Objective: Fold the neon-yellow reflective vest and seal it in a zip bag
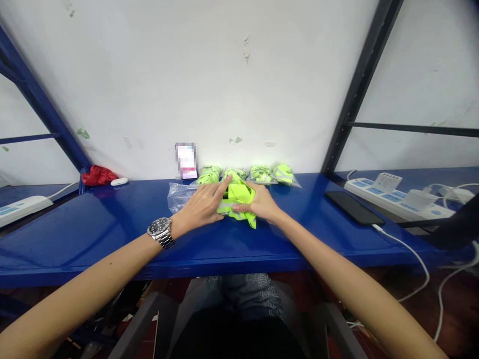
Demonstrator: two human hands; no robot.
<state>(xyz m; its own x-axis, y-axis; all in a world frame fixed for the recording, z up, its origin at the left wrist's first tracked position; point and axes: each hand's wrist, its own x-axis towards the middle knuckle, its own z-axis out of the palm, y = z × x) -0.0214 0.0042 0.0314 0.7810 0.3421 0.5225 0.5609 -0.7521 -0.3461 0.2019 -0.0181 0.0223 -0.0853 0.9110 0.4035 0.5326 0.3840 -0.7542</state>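
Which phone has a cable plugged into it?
The dark-screened phone lying flat at right, white cable attached; the lit phone stands by the wall.

The upright phone's screen (186, 157) is pixelated, and the left hand (202, 203) partly hides the neon-yellow fabric (241, 193).

Left grip (202, 202) touching yellow-green fabric (241, 193), right grip (263, 202) holding it, bagged bundles (261, 173) behind
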